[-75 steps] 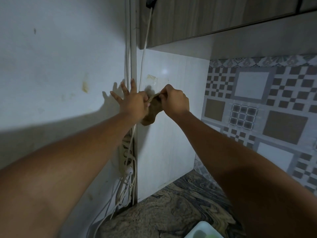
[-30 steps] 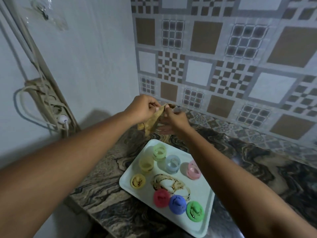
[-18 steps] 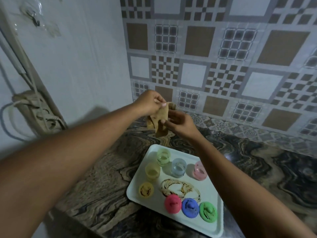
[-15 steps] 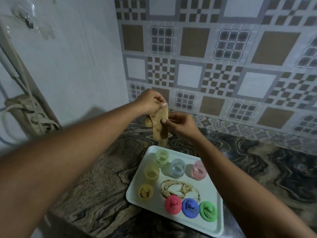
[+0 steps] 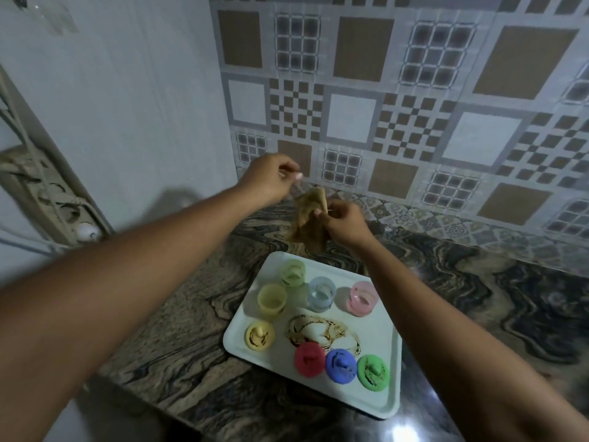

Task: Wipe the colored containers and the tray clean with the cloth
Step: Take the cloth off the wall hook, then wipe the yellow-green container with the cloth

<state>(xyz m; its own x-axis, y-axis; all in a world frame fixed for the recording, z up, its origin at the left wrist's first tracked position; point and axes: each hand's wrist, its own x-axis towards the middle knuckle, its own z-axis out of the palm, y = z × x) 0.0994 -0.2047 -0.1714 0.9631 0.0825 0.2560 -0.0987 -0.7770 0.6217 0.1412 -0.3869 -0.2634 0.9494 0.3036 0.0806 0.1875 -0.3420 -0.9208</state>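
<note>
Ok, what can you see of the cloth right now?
The small tan fabric cloth is limp and crumpled, streaked with darker brown stains. It hangs in the air beyond the far edge of the white rectangular tray. The right hand pinches its upper edge; blur hides whether the left hand holds a corner.

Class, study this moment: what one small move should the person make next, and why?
Probably lower the cloth onto the tray: the right hand pinches it just beyond the tray's far edge, and a brown smear lies unwiped across the tray's middle.
</note>
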